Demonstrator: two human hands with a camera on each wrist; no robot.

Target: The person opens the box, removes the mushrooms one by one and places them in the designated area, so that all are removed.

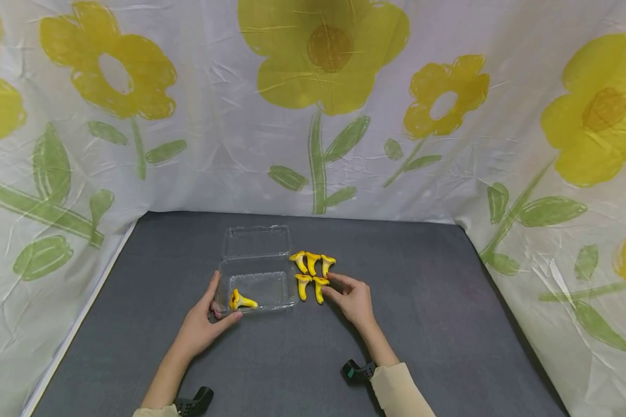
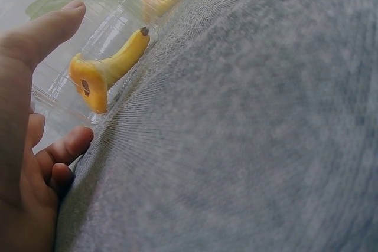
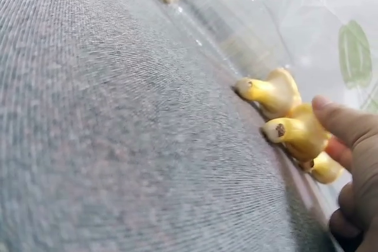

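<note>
A clear plastic clamshell box [image 1: 276,308] stands with its lid up and back, and one yellow chanterelle mushroom [image 1: 243,300] lies inside at the front left. My left hand [image 1: 200,329] holds the box by its front left corner, thumb along the front and fingers at the side. Several more chanterelles [image 1: 311,263] lie in two rows just right of the box. At the front row's right one [image 1: 320,289], my right hand [image 1: 352,301] has thumb and forefinger at the cap; the right wrist view shows the thumb [image 3: 333,116] against it.
A dark grey cloth [image 1: 271,365] covers the table. Behind and at both sides hangs a white curtain [image 1: 214,145] with yellow flowers. Each wrist wears a black camera [image 1: 357,372], and the right sleeve [image 1: 399,388] is beige.
</note>
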